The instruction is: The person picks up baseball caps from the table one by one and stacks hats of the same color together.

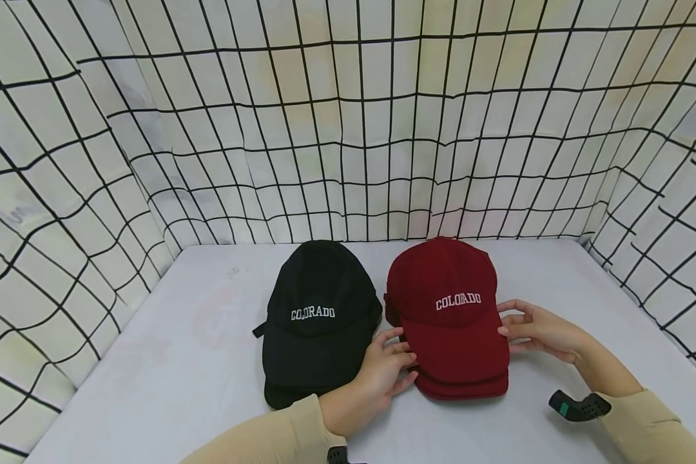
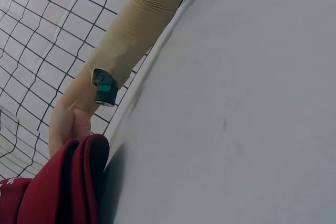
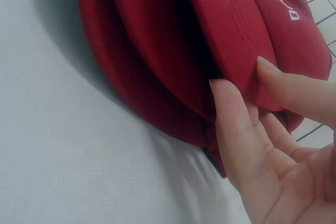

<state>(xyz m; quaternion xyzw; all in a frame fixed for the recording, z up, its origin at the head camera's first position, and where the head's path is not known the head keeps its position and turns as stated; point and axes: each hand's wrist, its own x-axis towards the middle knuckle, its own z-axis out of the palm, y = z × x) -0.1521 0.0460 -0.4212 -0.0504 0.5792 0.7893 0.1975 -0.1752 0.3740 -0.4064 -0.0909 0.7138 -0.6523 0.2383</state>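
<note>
A dark red baseball cap with white COLORADO lettering lies on top of a stack of red caps. Several red brims, one above another with dark gaps between, show in the right wrist view. My right hand pinches the edge of the top brim, one digit over it and another under it. At the opposite edge of that brim, my left hand holds it with the fingertips. The left wrist view shows the stacked red brims from the side, with the right hand behind; the left hand is outside that view.
A black COLORADO cap sits just left of the red stack, a second black brim under it, close to my left forearm. Everything stands on a white-covered table. White walls with black netting enclose the back and both sides.
</note>
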